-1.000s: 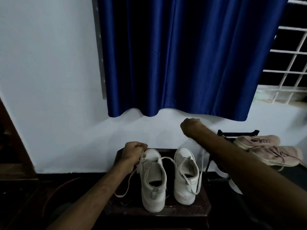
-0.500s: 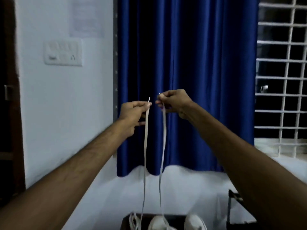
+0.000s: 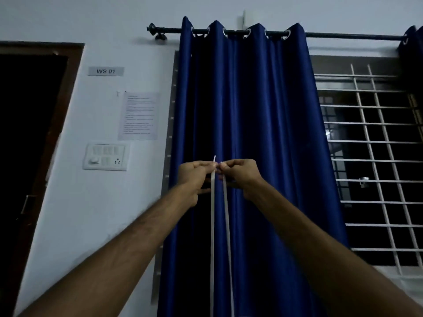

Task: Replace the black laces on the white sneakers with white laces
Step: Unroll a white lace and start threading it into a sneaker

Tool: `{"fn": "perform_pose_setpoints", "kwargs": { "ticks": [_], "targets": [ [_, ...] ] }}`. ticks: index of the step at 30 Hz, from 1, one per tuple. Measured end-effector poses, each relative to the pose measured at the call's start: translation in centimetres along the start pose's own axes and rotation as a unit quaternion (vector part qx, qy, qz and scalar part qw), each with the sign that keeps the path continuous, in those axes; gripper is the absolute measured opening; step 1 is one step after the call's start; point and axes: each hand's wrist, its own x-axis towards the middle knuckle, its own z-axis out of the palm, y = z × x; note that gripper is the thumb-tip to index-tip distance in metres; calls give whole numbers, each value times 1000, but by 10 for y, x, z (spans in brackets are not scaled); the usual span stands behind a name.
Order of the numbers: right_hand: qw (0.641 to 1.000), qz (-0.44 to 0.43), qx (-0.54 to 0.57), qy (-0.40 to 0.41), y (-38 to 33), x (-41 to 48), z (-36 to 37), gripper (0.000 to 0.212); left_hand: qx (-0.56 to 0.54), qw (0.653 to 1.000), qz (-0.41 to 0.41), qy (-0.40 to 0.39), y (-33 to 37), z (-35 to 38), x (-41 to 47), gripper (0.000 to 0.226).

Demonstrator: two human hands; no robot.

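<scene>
Head: white lace point(image 3: 212, 225) hangs pinched below left hand point(image 3: 192, 179), right hand point(image 3: 242, 177).

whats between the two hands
Head view: only the two white lace strands, one pinched by the left hand, the other by the right hand, blue curtain behind.

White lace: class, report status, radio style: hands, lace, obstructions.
Left hand pinches one end, right hand the other. White lace hangs in two straight strands. Nothing blocking.
</scene>
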Motion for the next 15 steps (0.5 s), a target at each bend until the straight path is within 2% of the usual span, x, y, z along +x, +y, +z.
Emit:
{"fn": "perform_pose_setpoints", "kwargs": {
  "ticks": [5,9,15],
  "targets": [
    [1000,5,3,15,-1,1,-10,8,25,1000,0,10,-16,6,-3,2],
    [998,-10,-17,54,-4,12,-21,10,23,1000,-5,15,-22,8,-2,8],
    [999,18,-15,42,7,15,-27,15,9,1000,-9,5,-19,12,6,10]
  ]
}}
